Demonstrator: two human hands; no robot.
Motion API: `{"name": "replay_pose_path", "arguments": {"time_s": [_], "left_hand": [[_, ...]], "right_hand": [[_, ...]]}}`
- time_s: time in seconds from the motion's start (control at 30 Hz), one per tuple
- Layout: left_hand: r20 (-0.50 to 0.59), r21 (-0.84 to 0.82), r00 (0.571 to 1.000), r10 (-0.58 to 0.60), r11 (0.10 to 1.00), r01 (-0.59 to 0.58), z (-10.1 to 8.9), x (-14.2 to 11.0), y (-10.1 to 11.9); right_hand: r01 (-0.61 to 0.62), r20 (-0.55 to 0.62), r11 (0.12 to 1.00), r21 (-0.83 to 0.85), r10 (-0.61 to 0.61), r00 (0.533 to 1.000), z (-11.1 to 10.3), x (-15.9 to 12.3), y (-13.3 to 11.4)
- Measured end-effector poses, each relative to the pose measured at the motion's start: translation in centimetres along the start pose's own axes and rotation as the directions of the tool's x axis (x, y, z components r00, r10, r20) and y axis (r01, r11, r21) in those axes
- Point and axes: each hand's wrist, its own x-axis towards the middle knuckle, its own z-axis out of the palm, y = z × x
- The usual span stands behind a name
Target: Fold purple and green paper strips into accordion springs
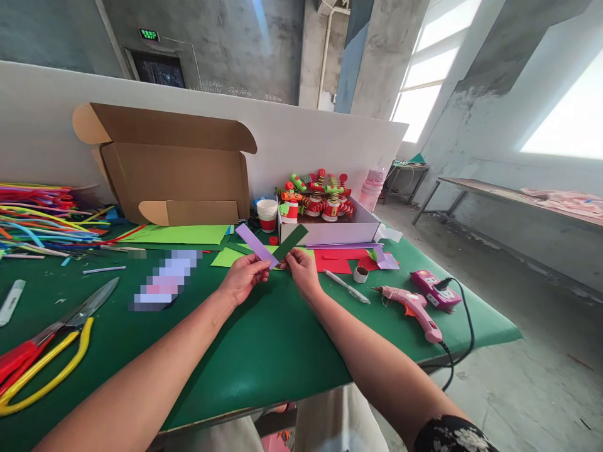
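Note:
Above the middle of the green table, my left hand pinches the lower end of a purple paper strip. My right hand is closed on the lower end of a dark green paper strip. The two strips meet at their bottom ends between my fingers and spread apart upward in a V. Whether they are joined there is hidden by my fingertips. Behind my hands lie light green paper and red paper sheets. A white pen rests to the right of my right hand.
Left are large scissors, a glue stick and colourful pipe cleaners. A pink glue gun with a cable lies right, near the table edge. Behind stand an open cardboard box, paper cups and a white box of crafted figures.

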Motion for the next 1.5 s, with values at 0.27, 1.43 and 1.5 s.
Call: {"name": "replay_pose_path", "arguments": {"time_s": [0.27,1.43,1.5], "left_hand": [[0.053,0.038,0.999,0.009,0.999,-0.011,0.28,-0.30,0.18],[0.091,-0.013,0.995,0.027,1.000,-0.026,-0.59,0.27,-0.18],[0.086,-0.045,0.995,0.060,0.997,-0.056,-0.64,0.42,-0.36]], "right_hand": [[-0.178,0.079,0.965,0.193,0.166,0.983,0.07,-0.05,0.13],[0.040,0.216,0.977,-0.210,0.007,0.976,-0.31,0.02,-0.58],[0.034,0.149,0.986,-0.165,-0.010,0.989,-0.17,0.02,-0.47]]}}
